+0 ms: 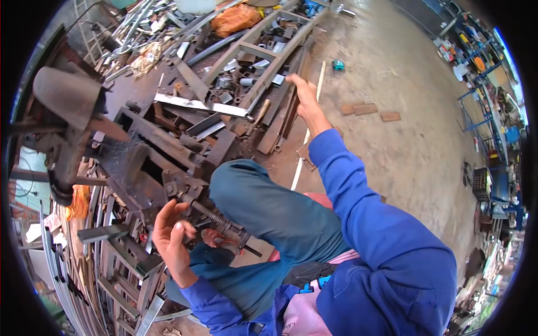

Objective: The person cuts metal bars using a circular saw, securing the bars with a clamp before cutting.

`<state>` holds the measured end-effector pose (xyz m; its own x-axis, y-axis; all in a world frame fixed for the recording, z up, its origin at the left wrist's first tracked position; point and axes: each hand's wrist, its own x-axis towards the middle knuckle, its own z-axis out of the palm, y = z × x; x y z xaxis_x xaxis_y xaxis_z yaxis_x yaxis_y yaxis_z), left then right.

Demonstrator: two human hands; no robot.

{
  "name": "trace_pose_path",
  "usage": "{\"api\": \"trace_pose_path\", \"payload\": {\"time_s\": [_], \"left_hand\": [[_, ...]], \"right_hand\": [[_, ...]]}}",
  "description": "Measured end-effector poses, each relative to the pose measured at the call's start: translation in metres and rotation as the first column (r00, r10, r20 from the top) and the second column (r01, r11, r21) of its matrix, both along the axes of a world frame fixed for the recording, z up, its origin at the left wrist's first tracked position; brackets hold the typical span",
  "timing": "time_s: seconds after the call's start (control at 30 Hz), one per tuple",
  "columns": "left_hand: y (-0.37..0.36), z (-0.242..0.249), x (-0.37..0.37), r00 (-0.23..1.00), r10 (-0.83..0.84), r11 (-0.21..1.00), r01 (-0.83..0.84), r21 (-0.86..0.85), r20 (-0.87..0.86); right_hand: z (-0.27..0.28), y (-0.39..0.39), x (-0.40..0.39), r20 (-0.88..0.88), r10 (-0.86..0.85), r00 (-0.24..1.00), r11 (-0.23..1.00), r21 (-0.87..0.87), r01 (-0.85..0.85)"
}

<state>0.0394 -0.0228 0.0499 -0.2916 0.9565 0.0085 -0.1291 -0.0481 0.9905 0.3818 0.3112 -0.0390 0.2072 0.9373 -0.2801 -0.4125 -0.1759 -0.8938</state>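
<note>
My left hand (172, 238) hovers by the threaded screw (204, 210) of a metal clamp, its fingers loosely bent and apart with nothing visible in them. Beside it stands a dark, dusty cutting machine (131, 179) with a rounded grey guard (67, 95). My right hand (306, 101) is stretched forward over the floor near long rusty metal bars (283, 120); its fingers point left, and I see nothing held. A bright strip of metal (199, 105) lies across the scrap between the hands. My bent knee (241, 187) is close to the clamp.
A metal ladder-like frame (258, 51) holds pipe offcuts. An orange bag (235, 21) lies behind it. Long metal profiles (59, 274) lean at lower left. A white strip (302, 148), a green tape-measure-like object (337, 65) and brown blocks (364, 108) lie on the floor. Shelving (482, 112) stands right.
</note>
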Motion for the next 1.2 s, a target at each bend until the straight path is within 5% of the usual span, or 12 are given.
{"api": "trace_pose_path", "payload": {"time_s": [0.1,0.17,0.23,0.37,0.4,0.47,0.5,0.6,0.8,0.93,1.07,1.2], "left_hand": [[-0.002,-0.010,-0.006,0.999,-0.023,0.997,0.020,-0.073,-0.043],[-0.001,-0.016,-0.011,0.998,-0.012,0.990,0.003,-0.141,-0.065],[0.003,-0.022,-0.014,0.997,0.005,0.984,-0.018,-0.177,-0.074],[0.019,-0.037,-0.017,0.998,0.021,0.967,-0.035,-0.253,-0.056],[0.023,-0.043,-0.017,0.998,0.019,0.964,-0.033,-0.263,-0.055],[0.034,-0.048,-0.015,0.999,-0.007,0.956,-0.008,-0.294,-0.051],[0.040,-0.050,-0.013,0.999,-0.017,0.951,0.001,-0.310,-0.048],[0.056,-0.052,-0.007,0.998,-0.057,0.937,0.039,-0.346,-0.039],[0.072,-0.062,0.009,0.994,-0.102,0.899,0.075,-0.431,-0.041],[0.073,-0.068,0.012,0.993,-0.113,0.833,0.116,-0.541,0.038],[0.072,-0.083,0.006,0.995,-0.073,0.813,0.096,-0.574,0.062],[0.072,-0.095,0.007,0.998,-0.053,0.823,0.062,-0.564,0.032]], "right_hand": [[-0.135,0.006,0.074,0.268,-0.280,0.922,0.949,-0.064,0.307],[-0.199,-0.024,0.119,0.197,-0.216,0.956,0.941,-0.219,0.258],[-0.238,-0.051,0.158,0.481,-0.045,0.876,0.871,-0.411,0.270],[-0.332,-0.058,0.217,0.661,0.042,0.749,0.839,-0.431,0.334],[-0.339,-0.055,0.213,0.646,0.054,0.761,0.831,-0.452,0.325],[-0.346,-0.041,0.204,0.886,0.368,0.282,0.653,-0.462,0.600],[-0.343,-0.040,0.199,0.877,0.376,0.298,0.650,-0.479,0.590],[-0.312,-0.018,0.168,0.735,0.631,0.248,0.762,-0.647,-0.019],[-0.382,0.020,0.033,0.727,0.659,0.194,0.729,-0.553,-0.404],[-0.385,0.028,-0.045,0.642,0.748,0.169,0.661,-0.697,-0.277],[-0.397,0.029,-0.075,0.821,0.545,0.170,0.835,-0.549,-0.020],[-0.381,0.028,-0.083,0.744,0.611,0.271,0.753,-0.652,0.093]]}}
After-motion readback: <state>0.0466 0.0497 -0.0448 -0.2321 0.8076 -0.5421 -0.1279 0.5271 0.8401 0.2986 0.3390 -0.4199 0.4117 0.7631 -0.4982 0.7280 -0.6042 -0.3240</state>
